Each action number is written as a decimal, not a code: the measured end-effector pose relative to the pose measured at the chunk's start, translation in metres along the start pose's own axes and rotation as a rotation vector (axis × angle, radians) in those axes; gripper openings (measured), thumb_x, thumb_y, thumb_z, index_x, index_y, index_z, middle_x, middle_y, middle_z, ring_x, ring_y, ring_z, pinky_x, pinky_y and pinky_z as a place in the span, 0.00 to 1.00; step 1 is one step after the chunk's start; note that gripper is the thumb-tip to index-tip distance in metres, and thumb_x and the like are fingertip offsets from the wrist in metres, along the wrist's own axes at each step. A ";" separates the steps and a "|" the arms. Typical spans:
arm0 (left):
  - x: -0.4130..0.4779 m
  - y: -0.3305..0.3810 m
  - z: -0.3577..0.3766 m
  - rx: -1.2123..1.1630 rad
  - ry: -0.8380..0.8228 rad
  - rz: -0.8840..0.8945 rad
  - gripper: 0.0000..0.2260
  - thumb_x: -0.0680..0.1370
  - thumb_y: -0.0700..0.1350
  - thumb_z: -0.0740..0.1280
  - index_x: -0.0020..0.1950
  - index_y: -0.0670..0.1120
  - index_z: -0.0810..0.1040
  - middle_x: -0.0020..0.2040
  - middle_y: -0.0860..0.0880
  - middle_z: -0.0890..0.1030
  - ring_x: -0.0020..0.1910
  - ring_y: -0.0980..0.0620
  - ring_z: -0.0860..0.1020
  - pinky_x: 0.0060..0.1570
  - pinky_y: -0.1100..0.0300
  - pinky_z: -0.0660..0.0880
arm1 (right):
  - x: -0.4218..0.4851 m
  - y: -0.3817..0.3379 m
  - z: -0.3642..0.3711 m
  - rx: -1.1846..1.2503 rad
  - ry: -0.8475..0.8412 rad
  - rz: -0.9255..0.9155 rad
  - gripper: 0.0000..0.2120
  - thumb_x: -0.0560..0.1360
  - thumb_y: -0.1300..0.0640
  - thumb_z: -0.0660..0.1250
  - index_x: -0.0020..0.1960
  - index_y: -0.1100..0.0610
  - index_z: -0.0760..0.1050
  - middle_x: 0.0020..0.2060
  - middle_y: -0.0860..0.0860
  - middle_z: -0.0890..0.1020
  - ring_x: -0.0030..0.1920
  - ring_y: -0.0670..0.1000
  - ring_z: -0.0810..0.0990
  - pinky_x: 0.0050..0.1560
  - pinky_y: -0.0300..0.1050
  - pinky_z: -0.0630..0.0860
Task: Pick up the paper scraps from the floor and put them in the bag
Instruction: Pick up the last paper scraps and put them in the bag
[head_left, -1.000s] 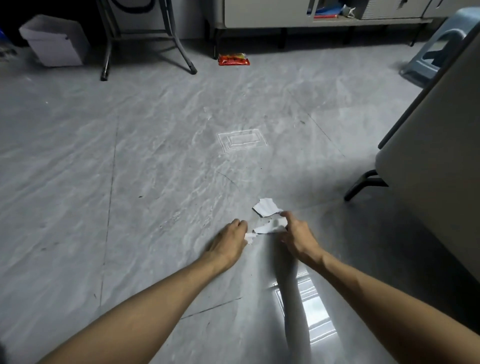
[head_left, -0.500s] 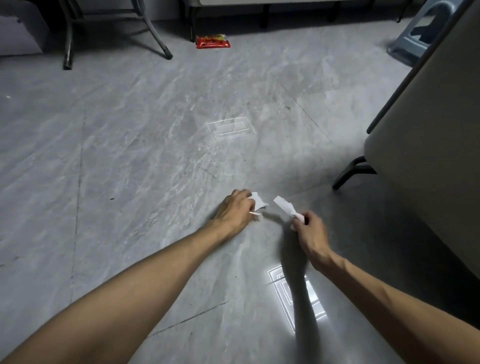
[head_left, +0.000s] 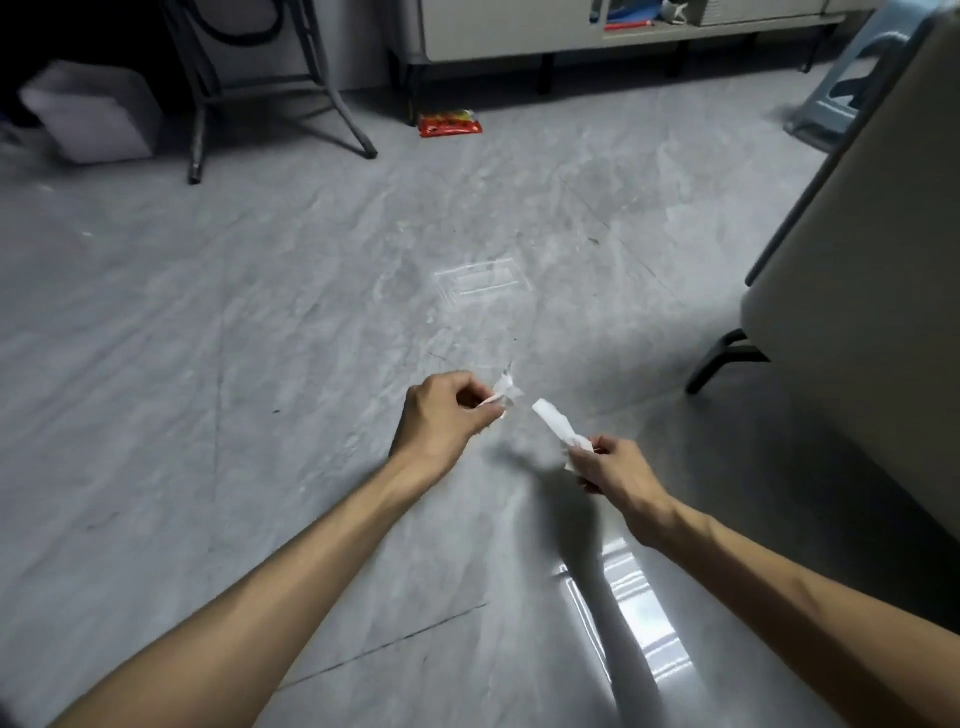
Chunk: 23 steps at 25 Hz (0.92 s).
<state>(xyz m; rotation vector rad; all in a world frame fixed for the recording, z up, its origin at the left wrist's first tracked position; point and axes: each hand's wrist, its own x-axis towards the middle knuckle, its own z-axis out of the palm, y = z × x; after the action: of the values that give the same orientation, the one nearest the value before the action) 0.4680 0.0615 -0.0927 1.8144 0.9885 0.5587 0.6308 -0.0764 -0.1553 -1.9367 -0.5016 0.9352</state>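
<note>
My left hand (head_left: 447, 415) is closed on a small crumpled white paper scrap (head_left: 505, 392) that sticks out past the fingertips. To its right, my right hand (head_left: 613, 470) pinches a longer white paper strip (head_left: 555, 422) that points up and to the left. Both hands hover above the grey marbled floor (head_left: 260, 338), a short gap between the two scraps. No loose scraps show on the floor near the hands. A white bag-like shape (head_left: 93, 111) sits blurred at the far left by the wall; I cannot tell whether it is the bag.
A beige table top (head_left: 883, 270) with a dark foot (head_left: 722, 358) stands on the right. A red snack packet (head_left: 451, 123) lies by a cabinet at the back. Metal stand legs (head_left: 270, 104) are at the back left, a blue stool (head_left: 852, 93) at the far right.
Both hands took the scraps off the floor and lifted them. The hands moved apart and the view tilted up, showing more of the back wall.
</note>
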 end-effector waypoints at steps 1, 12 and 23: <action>-0.012 0.014 -0.027 -0.044 -0.007 0.004 0.08 0.69 0.49 0.76 0.34 0.48 0.81 0.27 0.53 0.80 0.27 0.57 0.75 0.34 0.63 0.72 | -0.004 -0.014 0.013 -0.029 -0.043 -0.044 0.09 0.75 0.57 0.67 0.45 0.65 0.78 0.29 0.52 0.76 0.28 0.47 0.72 0.31 0.40 0.70; -0.186 0.052 -0.294 0.084 0.421 0.004 0.07 0.68 0.50 0.77 0.37 0.48 0.83 0.30 0.51 0.81 0.29 0.55 0.73 0.33 0.62 0.69 | -0.147 -0.204 0.243 -0.081 -0.594 -0.652 0.09 0.74 0.53 0.68 0.36 0.53 0.78 0.30 0.48 0.82 0.28 0.42 0.75 0.30 0.33 0.70; -0.340 -0.115 -0.405 0.555 0.501 -0.854 0.07 0.67 0.43 0.77 0.39 0.49 0.80 0.34 0.53 0.81 0.38 0.52 0.80 0.39 0.62 0.71 | -0.285 -0.245 0.408 -0.337 -0.884 -1.004 0.07 0.72 0.52 0.70 0.39 0.54 0.79 0.32 0.51 0.82 0.35 0.48 0.77 0.35 0.39 0.69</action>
<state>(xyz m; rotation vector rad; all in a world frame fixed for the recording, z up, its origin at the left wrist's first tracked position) -0.0642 0.0204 -0.0040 1.4910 2.2758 0.1920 0.1406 0.0866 0.0454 -1.1205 -2.0037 0.9771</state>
